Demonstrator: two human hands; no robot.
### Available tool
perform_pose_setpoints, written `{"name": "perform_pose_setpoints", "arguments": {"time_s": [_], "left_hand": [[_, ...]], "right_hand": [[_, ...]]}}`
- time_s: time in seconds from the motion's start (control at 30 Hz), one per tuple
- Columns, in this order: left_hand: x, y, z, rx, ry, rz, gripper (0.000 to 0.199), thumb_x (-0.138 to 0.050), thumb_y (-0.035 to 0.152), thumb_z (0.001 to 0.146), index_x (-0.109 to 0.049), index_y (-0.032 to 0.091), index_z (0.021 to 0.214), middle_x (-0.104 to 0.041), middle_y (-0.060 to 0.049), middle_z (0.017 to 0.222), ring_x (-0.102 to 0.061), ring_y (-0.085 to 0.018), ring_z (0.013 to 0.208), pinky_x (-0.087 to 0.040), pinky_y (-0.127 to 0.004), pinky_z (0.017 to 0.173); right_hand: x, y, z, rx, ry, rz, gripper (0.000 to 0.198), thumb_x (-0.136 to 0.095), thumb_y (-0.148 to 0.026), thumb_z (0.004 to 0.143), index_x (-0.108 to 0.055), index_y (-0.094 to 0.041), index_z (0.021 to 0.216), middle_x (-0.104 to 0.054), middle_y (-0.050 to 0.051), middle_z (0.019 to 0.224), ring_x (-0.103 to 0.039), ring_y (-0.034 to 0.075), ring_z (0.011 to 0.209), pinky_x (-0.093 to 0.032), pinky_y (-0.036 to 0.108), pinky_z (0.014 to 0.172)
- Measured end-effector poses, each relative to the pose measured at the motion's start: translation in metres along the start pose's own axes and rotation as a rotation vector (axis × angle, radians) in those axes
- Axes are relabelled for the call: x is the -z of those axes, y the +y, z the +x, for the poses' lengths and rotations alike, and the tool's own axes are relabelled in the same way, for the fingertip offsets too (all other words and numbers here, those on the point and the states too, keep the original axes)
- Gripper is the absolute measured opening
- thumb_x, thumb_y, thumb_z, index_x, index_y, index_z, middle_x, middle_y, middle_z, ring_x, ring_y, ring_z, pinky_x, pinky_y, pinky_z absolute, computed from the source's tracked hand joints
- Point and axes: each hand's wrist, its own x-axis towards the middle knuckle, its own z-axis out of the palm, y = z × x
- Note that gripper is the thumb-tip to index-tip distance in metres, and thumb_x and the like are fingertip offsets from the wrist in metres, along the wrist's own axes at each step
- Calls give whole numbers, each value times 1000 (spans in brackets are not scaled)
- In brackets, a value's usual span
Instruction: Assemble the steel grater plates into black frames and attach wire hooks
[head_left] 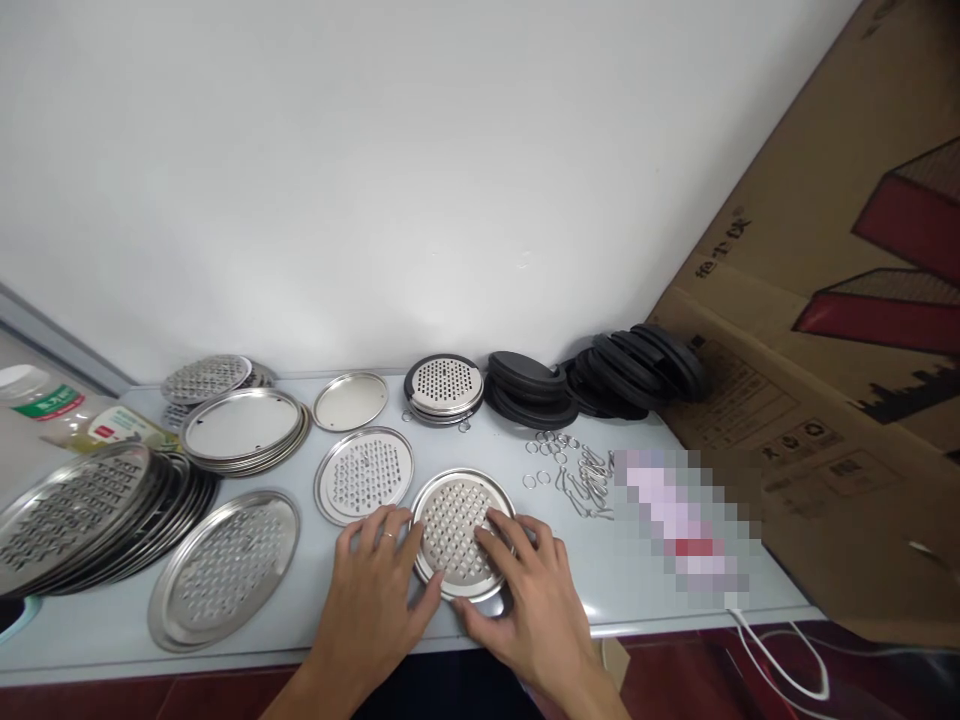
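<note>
A round metal grater plate [454, 525] lies at the front of the table, with raised holes over its middle. My left hand [379, 590] grips its left rim, thumb at the near side and a ring on one finger. From the right, my right hand [529, 590] holds the same plate, fingertips on its face and thumb at the near edge. Just left of them lies another perforated round plate [364, 475]. Further left, a large oval grater plate [225, 570] rests near the front edge.
Stacked grater plates [82, 520] fill the left, beside plain oval plates [244, 425]. Behind are a plain disc [350, 400], a black-rimmed grater [446, 385] and black rings [529, 385]. Small metal rings [551, 445] and wire hooks [589, 485] lie right, near a cardboard box [787, 450].
</note>
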Motion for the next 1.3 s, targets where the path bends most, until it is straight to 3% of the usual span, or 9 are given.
{"name": "perform_pose_setpoints", "arguments": {"time_s": [0.43,0.63,0.97,1.13,1.3], "left_hand": [[5,3,7,-119,-179,-7,35,-62,45,85,-68,16,103,-67,-11,112,-53,-31,114,-34,-52,98],[11,1,15,-107,-116,-18,41,-63,50,80,-70,15,100,-68,-13,104,-57,-34,107,-37,-53,93],[10,5,40,-47,-47,-132,29,-58,32,86,-67,18,110,-65,-11,112,-55,-30,109,-36,-50,96],[1,17,57,-128,-212,-160,30,-56,31,89,-64,20,116,-65,-9,114,-53,-29,109,-36,-50,95],[-6,20,62,-146,-245,-173,35,-56,30,88,-59,20,121,-67,-8,114,-54,-29,109,-35,-49,98]], "right_hand": [[2,4,3,13,-21,-9,63,-71,-38,77,-53,-23,134,-50,9,145,-43,35,122,-42,53,97],[9,13,27,41,-54,37,78,-75,-42,69,-47,-20,139,-51,10,145,-40,36,127,-40,52,100],[10,9,36,31,-56,92,71,-72,-35,72,-46,-18,136,-61,9,130,-45,32,119,-40,47,96],[12,8,38,54,-79,111,69,-67,-26,68,-47,-21,134,-61,6,131,-44,31,118,-37,45,96],[11,9,38,46,-76,132,72,-65,-24,71,-42,-21,139,-59,6,133,-43,31,120,-34,44,98]]}}
